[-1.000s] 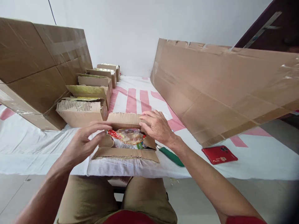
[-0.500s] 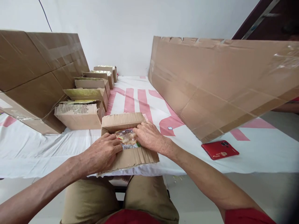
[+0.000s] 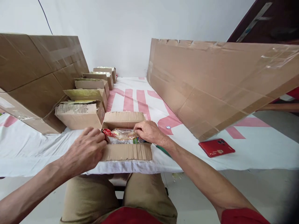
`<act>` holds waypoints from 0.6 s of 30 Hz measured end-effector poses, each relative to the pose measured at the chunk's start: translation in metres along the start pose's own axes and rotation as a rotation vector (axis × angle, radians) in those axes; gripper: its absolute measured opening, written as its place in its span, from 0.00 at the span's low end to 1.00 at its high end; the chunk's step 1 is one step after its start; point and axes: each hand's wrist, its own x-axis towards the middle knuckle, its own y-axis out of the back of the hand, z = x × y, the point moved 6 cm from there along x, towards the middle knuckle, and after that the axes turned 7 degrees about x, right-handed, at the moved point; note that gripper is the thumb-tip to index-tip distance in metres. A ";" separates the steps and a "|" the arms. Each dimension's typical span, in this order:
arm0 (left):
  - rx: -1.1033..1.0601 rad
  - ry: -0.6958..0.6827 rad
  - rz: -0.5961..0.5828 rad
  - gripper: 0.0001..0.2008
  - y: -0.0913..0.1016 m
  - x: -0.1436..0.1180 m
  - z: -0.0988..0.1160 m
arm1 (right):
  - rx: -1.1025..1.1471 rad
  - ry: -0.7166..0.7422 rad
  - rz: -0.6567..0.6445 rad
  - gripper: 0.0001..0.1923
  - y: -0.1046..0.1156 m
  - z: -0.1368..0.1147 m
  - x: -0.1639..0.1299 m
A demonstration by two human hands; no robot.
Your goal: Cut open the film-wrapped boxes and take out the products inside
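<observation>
A small open cardboard box [image 3: 127, 151] sits at the table's front edge with its near and far flaps folded out. Inside lies a clear plastic packet [image 3: 123, 133] with a red end on the left, above a printed white and green packet [image 3: 125, 141]. My left hand [image 3: 87, 147] has its bent fingers over the box's left edge, close to the red end. At the packet's right end, the fingers of my right hand [image 3: 149, 131] are pinched together on the plastic. Part of a green object [image 3: 163, 151] shows under my right forearm.
Several similar small boxes [image 3: 78, 119] stand in a row at left, beside a large carton [image 3: 30, 77]. A tall cardboard panel [image 3: 210, 81] leans along the right. A red phone [image 3: 216, 147] lies on the white and pink cloth [image 3: 173, 161].
My left hand has moved left to the box's edge, uncovering the packet's red end. My right hand stays at the packet's right end. The green object now shows beside the box.
</observation>
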 end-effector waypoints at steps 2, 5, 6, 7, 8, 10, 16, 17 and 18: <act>-0.016 0.078 0.041 0.07 0.003 -0.016 -0.011 | 0.090 -0.017 0.026 0.14 0.003 0.005 -0.001; -0.057 0.188 0.109 0.13 -0.005 -0.042 -0.024 | 0.356 -0.019 0.070 0.15 0.006 0.012 0.000; -0.078 0.225 0.131 0.14 -0.010 -0.051 -0.027 | 0.512 -0.021 0.088 0.14 0.007 0.016 0.000; -0.099 0.264 0.153 0.16 -0.016 -0.059 -0.030 | 0.683 -0.032 0.103 0.12 0.008 0.020 0.001; -0.117 0.302 0.172 0.16 -0.022 -0.066 -0.033 | 0.855 -0.053 0.117 0.11 0.008 0.025 0.001; -0.145 0.361 0.195 0.17 -0.031 -0.078 -0.035 | 1.088 -0.104 0.136 0.09 0.007 0.033 0.001; -0.268 0.533 0.290 0.26 -0.035 -0.082 -0.031 | 1.180 -0.131 0.154 0.10 0.013 0.029 -0.002; -0.307 0.575 0.305 0.28 -0.036 -0.080 -0.031 | 1.170 -0.121 0.159 0.10 0.014 0.025 -0.003; -0.357 0.618 0.316 0.30 -0.039 -0.079 -0.031 | 1.159 -0.107 0.169 0.10 0.016 0.020 -0.003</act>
